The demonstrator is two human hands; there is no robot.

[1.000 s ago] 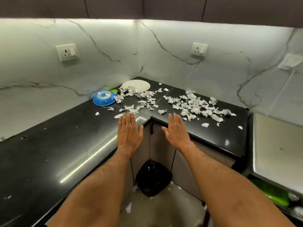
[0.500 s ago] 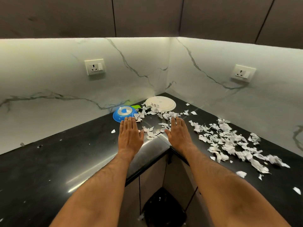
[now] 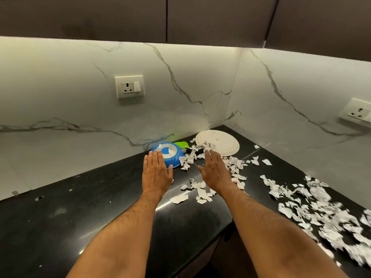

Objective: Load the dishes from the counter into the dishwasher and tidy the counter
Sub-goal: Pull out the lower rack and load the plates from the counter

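Left hand: the left hand [image 3: 157, 173] is out flat, fingers straight and together, holding nothing; its fingertips reach the near rim of the blue bowl [image 3: 168, 157].
Right hand: the right hand [image 3: 215, 171] is flat too, grip wide open and empty, fingertips at the near edge of the white plate [image 3: 218, 142].
Blue bowl: sits upside down near the back wall of the counter [image 3: 80, 217], just left of the inner corner, paper bits stuck on its upturned base. Looks like light plastic, stiff, not fragile; I'd take it by the rim, thumb under the lip.
White plate: lies flat right in the back corner. Thin and probably slick, so slide a finger under the edge to lift it.
Green item: something green [image 3: 181, 145] peeks out behind the bowl; can't tell what.
Paper scraps: torn scraps [image 3: 313, 205] litter the counter from the corner along the right-hand run. Weightless and fluttery, better swept together than picked singly.
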